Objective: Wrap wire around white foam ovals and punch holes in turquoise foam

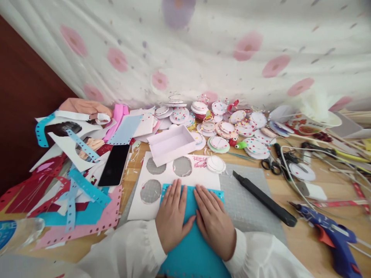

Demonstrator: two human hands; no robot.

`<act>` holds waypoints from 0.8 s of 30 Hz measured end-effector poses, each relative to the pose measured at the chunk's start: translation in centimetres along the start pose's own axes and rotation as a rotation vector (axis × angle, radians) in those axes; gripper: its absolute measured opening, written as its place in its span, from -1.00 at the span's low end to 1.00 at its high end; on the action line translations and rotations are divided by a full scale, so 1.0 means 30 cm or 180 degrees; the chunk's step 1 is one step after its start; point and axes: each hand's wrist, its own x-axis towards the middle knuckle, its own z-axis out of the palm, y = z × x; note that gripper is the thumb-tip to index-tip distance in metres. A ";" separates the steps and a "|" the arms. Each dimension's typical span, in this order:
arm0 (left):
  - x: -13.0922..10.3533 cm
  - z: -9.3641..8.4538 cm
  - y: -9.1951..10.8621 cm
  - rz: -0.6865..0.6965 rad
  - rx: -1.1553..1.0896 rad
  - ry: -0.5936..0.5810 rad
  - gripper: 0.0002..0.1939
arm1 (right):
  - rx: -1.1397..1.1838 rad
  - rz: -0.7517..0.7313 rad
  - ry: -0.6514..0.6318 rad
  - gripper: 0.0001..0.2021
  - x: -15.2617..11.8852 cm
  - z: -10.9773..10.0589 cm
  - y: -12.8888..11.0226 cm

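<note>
A blue sheet point(197, 255) with a dotted far edge lies in front of me. My left hand point(174, 216) rests flat on its left part, fingers stretched forward. Beside it my right hand point(214, 220) presses flat on the right part, fingers also extended. Under the sheet's far end is a white sheet point(136, 193) with several round holes, on a grey cutting mat point(246, 212). A shallow white box point(174, 144) and a stack of white paper discs point(216, 165) stand just beyond the hands. Right of my right hand lies a black utility knife point(263, 199).
Paper scraps point(84, 185) and a black phone point(114, 166) cover the left, with a plastic bottle point(20, 233) at the edge. Many decorated discs point(220, 129) line the back. Scissors point(271, 166), a blue glue gun point(333, 235), cables and a paper bowl point(313, 123) lie right.
</note>
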 end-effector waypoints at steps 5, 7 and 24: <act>-0.001 0.011 0.000 -0.0077 0.0046 0.0045 -0.26 | 0.0318 0.0045 0.0093 -0.54 -0.001 0.001 0.006; -0.004 0.012 0.004 -0.0069 0.0112 0.0069 -0.27 | 0.0376 0.0094 0.0036 -0.53 -0.002 0.003 0.004; 0.010 -0.032 -0.008 -0.0029 0.0224 -0.0169 -0.28 | 0.0577 0.0451 -0.0599 -0.39 0.039 -0.026 -0.022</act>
